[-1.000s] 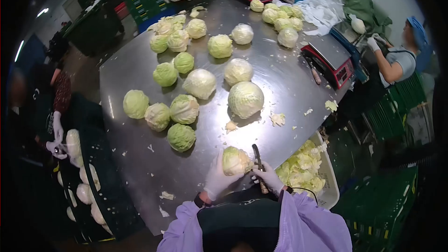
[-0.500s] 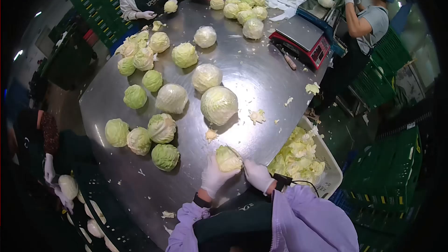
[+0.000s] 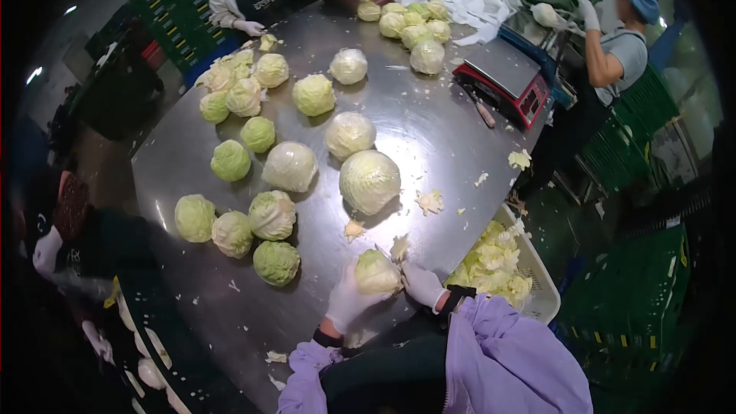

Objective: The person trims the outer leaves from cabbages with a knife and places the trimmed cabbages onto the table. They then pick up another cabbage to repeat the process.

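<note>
My left hand [image 3: 354, 299], in a white glove, is wrapped round the left side of a pale green cabbage [image 3: 377, 272] near the table's front edge. My right hand [image 3: 424, 287], also gloved, is closed at the cabbage's right side on what looks like a small knife, whose thin blade shows only in part. A cut-off pale piece of cabbage [image 3: 399, 248] is just above my right fingers. Beyond the cabbage, trimmed scraps [image 3: 353, 230] lie on the metal table [image 3: 322, 322]. A large wrapped cabbage [image 3: 370, 182] stands farther back.
Several cabbages [image 3: 272, 215] are spread over the left and middle. A white basket [image 3: 546, 291] of leaves stands at right. A red scale [image 3: 510, 80] and a knife [image 3: 485, 115] are at back right. Co-workers stand at the far left, near left and right.
A cut piece now shows apart from the cabbage, above my right hand. The person at the far left has extended an arm with a cabbage towards the back scale. My view has shifted slightly.
</note>
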{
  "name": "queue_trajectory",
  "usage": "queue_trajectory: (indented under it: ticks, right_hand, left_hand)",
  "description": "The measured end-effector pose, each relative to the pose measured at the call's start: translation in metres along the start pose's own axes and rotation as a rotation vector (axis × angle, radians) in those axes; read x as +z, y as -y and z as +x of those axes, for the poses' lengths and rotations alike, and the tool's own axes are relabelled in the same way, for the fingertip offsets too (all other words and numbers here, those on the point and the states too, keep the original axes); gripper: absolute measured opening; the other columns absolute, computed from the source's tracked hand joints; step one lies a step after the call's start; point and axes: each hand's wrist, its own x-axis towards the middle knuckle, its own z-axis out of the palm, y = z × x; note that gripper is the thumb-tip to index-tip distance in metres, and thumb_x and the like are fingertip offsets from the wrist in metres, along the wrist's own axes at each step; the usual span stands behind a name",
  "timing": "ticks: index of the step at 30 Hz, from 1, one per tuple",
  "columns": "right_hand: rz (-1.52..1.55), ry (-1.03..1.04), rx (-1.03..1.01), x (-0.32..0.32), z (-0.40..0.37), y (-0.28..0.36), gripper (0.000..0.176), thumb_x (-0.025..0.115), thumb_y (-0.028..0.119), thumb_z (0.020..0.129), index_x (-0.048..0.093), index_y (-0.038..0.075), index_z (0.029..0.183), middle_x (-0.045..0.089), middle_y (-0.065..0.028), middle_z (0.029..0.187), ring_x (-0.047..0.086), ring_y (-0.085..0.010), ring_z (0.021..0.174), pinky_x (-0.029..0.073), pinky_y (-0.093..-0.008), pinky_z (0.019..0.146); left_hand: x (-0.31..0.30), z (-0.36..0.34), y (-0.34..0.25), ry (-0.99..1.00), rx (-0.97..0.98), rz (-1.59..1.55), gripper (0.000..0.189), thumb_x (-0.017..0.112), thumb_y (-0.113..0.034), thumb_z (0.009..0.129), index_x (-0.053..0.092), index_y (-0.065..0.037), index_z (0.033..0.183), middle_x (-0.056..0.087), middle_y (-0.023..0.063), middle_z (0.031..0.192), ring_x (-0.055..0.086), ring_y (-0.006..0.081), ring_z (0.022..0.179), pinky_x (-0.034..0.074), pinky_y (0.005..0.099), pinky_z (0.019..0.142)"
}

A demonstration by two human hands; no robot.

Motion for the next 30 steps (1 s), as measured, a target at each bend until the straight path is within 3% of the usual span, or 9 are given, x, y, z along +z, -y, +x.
queue_trajectory:
  ticks: [2, 5, 8, 9, 12, 15, 19, 28, 30]
  right_hand:
    - [0.044, 0.029, -0.043, -0.001, -0.004, -0.003, 0.023, 0.052, 0.023, 0.091, 0.052, 0.003, 0.101, 0.063, -0.0216, 0.089, 0.062, -0.0409, 0.084, 0.048, -0.0493, 0.071]
    - [0.406, -0.136, -0.192, -0.013, -0.020, 0.015, 0.016, 0.059, 0.016, 0.091, 0.061, 0.001, 0.098, 0.062, -0.0189, 0.089, 0.061, -0.0370, 0.081, 0.048, -0.0392, 0.070]
    - [0.428, -0.209, -0.354, -0.022, -0.029, 0.048, 0.019, 0.059, 0.019, 0.091, 0.063, 0.005, 0.102, 0.064, -0.0163, 0.095, 0.062, -0.0363, 0.088, 0.050, -0.0407, 0.072]
    - [0.329, -0.163, -0.346, -0.021, -0.029, 0.052, 0.028, 0.056, 0.020, 0.092, 0.058, 0.006, 0.117, 0.064, -0.0156, 0.103, 0.061, -0.0344, 0.096, 0.050, -0.0396, 0.075]
    - [0.311, -0.223, -0.300, -0.030, -0.022, 0.066, 0.034, 0.051, 0.023, 0.094, 0.052, 0.008, 0.124, 0.062, -0.0171, 0.109, 0.059, -0.0354, 0.100, 0.050, -0.0409, 0.079]
    - [0.250, -0.120, -0.309, -0.019, -0.013, 0.067, 0.039, 0.046, 0.027, 0.096, 0.047, 0.009, 0.130, 0.061, -0.0177, 0.112, 0.059, -0.0375, 0.099, 0.048, -0.0438, 0.083]
    - [0.308, -0.110, -0.302, -0.020, -0.002, 0.073, 0.039, 0.044, 0.029, 0.096, 0.049, 0.008, 0.128, 0.060, -0.0189, 0.113, 0.058, -0.0389, 0.100, 0.047, -0.0458, 0.084]
    - [0.220, 0.017, -0.230, -0.025, 0.033, 0.048, 0.026, 0.043, 0.030, 0.097, 0.056, 0.012, 0.110, 0.064, -0.0213, 0.087, 0.061, -0.0424, 0.082, 0.048, -0.0480, 0.072]
    - [0.161, 0.017, -0.130, -0.020, 0.047, 0.037, 0.025, 0.042, 0.030, 0.097, 0.056, 0.011, 0.105, 0.063, -0.0223, 0.085, 0.059, -0.0441, 0.082, 0.047, -0.0494, 0.072]
  left_hand:
    - [-0.009, -0.019, 0.027, 0.032, -0.019, -0.159, 0.094, 0.086, -0.033, 0.063, 0.037, -0.001, 0.135, 0.050, 0.0186, 0.128, 0.056, 0.0320, 0.112, 0.047, 0.0383, 0.092]
    - [-0.018, -0.053, 0.053, 0.035, 0.053, -0.443, 0.096, 0.083, -0.023, 0.071, 0.024, 0.002, 0.143, 0.036, 0.0177, 0.141, 0.033, 0.0254, 0.134, 0.031, 0.0352, 0.109]
    - [0.002, -0.071, 0.053, -0.179, -0.215, -0.593, 0.090, 0.080, -0.022, 0.075, 0.026, 0.004, 0.142, 0.039, 0.0185, 0.139, 0.038, 0.0246, 0.130, 0.034, 0.0348, 0.106]
    - [0.005, -0.070, 0.045, -0.248, -0.247, -0.493, 0.084, 0.078, -0.022, 0.077, 0.029, 0.004, 0.140, 0.042, 0.0184, 0.136, 0.043, 0.0240, 0.125, 0.037, 0.0348, 0.103]
    - [0.007, -0.060, 0.044, -0.259, -0.339, -0.693, 0.081, 0.077, -0.023, 0.077, 0.032, 0.004, 0.138, 0.046, 0.0183, 0.132, 0.047, 0.0247, 0.122, 0.039, 0.0354, 0.101]
    - [0.009, -0.059, 0.047, -0.268, -0.113, -0.363, 0.076, 0.077, -0.023, 0.078, 0.035, 0.003, 0.136, 0.048, 0.0178, 0.129, 0.049, 0.0250, 0.119, 0.041, 0.0359, 0.100]
    - [0.007, -0.054, 0.047, -0.273, -0.067, -0.324, 0.074, 0.077, -0.024, 0.077, 0.037, 0.002, 0.135, 0.050, 0.0182, 0.126, 0.051, 0.0262, 0.116, 0.042, 0.0364, 0.098]
    - [0.002, -0.051, 0.044, -0.226, -0.126, -0.300, 0.079, 0.077, -0.024, 0.077, 0.035, 0.003, 0.138, 0.051, 0.0196, 0.127, 0.051, 0.0261, 0.117, 0.041, 0.0354, 0.098]
    - [-0.011, -0.057, 0.048, -0.057, -0.163, -0.477, 0.082, 0.077, -0.024, 0.077, 0.032, 0.002, 0.141, 0.047, 0.0183, 0.133, 0.046, 0.0237, 0.122, 0.038, 0.0341, 0.102]
